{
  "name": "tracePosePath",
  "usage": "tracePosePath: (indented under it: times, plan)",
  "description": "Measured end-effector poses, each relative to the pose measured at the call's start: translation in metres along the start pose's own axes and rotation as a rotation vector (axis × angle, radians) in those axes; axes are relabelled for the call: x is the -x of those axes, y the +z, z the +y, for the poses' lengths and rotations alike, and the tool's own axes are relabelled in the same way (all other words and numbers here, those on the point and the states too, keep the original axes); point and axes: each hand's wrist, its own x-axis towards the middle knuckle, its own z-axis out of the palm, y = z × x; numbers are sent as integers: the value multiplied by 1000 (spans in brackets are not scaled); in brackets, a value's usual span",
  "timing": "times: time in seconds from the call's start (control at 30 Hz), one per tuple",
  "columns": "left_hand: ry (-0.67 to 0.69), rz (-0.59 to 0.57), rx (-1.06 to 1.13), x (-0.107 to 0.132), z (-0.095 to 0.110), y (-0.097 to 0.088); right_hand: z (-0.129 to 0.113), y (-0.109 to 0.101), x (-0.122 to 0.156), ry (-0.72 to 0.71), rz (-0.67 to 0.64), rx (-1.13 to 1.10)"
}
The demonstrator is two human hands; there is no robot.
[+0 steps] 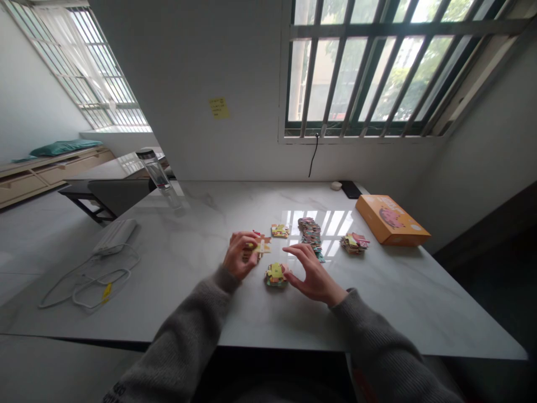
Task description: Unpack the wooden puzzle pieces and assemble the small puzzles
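My left hand (240,255) is closed around some jigsaw puzzle pieces (263,245), whose yellow and orange edges stick out past the fingers. Over the table, my right hand (312,275) has its thumb and fingers apart, with nothing between them. Its thumb tip is close to a small pile of yellow-green puzzle pieces (275,273); whether it touches them I cannot tell. Just beyond the hands lie another small pile of yellow pieces (279,230) and a long, overlapping row of pieces (309,232). Off to the right sits a stack of pinkish and yellow pieces (354,243).
An orange box (390,221) stands at the right of the marble-patterned table (188,313). A black phone (349,189) and a small white object (336,185) lie at the back. At the left are a clear bottle (155,169) and a white power strip (115,236) with its cable.
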Motion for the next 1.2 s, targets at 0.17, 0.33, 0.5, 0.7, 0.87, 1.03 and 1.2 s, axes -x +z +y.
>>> tracePosePath:
  times: [0.17, 0.33, 0.5, 0.7, 0.87, 1.03, 1.2]
  plan:
    - [-176, 56, -49, -5, -40, -10, 0, 1, 0, 30, -15, 3]
    - [-188, -8, -72, -3, -46, -10, 0, 2, 0, 54, -18, -3]
    - [-205, -59, -140, 0, -47, -11, -1, 2, 0, 69, -30, 1]
    - [-209, -111, -185, 3, -55, -12, 4, 5, 3, 55, -135, 32]
    - [-74, -23, -266, 4, -34, -9, 11, 8, 6, 33, -260, 35]
    - [133, -81, -213, 12, 9, 5, 12, 6, 4, 4, -255, 26]
    - [187, -255, -161, 15, 26, 13, 7, 1, 0, 12, -156, 1]
